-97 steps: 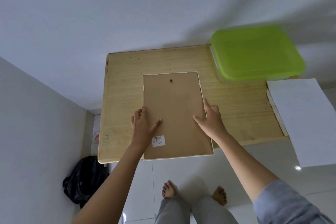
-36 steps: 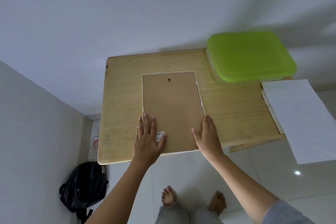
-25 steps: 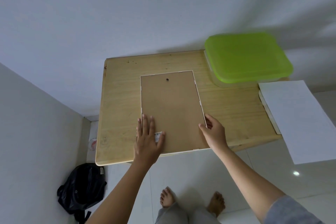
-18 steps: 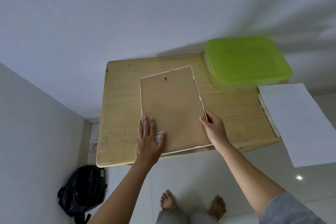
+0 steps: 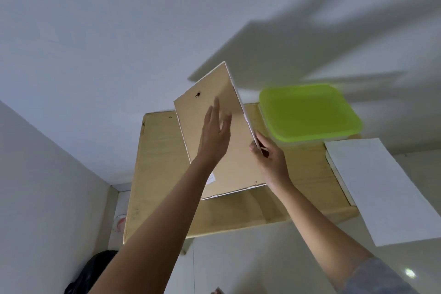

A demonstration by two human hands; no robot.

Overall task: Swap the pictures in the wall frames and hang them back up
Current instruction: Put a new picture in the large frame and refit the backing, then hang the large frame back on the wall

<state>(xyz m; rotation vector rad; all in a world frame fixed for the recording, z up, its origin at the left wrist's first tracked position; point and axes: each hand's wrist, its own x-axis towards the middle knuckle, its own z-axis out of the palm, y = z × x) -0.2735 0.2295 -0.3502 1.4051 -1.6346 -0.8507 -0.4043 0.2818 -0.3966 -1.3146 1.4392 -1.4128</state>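
A picture frame (image 5: 238, 150) with a brown backing board and a thin white rim is lifted off the wooden table (image 5: 157, 174), tilted, with its back towards me. A hanging hole shows near its top. My right hand (image 5: 269, 162) grips the frame's right edge. My left hand (image 5: 214, 136) lies against the backing with its fingers straight and spread. The front of the frame is hidden.
A lime-green lidded plastic box (image 5: 307, 112) stands at the table's far right. A white sheet on a white frame or board (image 5: 381, 188) overhangs the right end. A black bag (image 5: 95, 274) lies on the floor at the left. White walls enclose the table.
The frame lay flat on the table under both hands; now it is raised and tilted up, my right hand gripping its edge and my left hand higher on the backing.
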